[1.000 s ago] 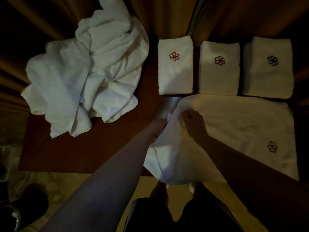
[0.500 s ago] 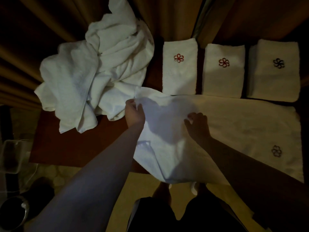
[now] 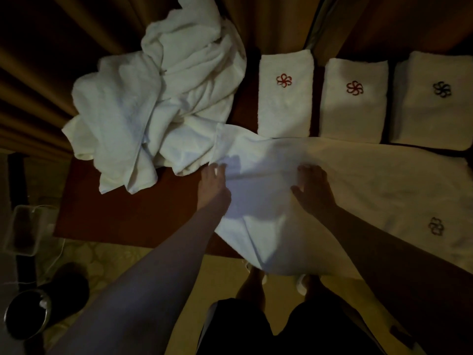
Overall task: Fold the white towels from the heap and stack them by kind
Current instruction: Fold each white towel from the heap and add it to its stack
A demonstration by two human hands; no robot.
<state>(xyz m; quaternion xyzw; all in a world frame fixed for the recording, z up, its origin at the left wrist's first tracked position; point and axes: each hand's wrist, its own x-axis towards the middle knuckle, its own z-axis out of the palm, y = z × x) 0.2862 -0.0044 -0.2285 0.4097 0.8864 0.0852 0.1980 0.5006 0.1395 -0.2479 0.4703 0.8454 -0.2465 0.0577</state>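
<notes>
Both arms reach forward, left hand [image 3: 213, 187] and right hand [image 3: 313, 188] flat, fingers spread on the towel [image 3: 358, 188].

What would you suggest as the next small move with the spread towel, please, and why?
Probably smooth the towel leftward and flat. The left hand touches its left edge, the right hand rests flat on it, and that end is rumpled and hangs off the table.

Dim, warm light is falling unevenly: the heap [image 3: 153, 103] at ten o'clock is looking cool white, the spread towel [image 3: 358, 190] yellowish toward three. Edges are bowing and sinking into near-black; detail is looking soft throughout.
</notes>
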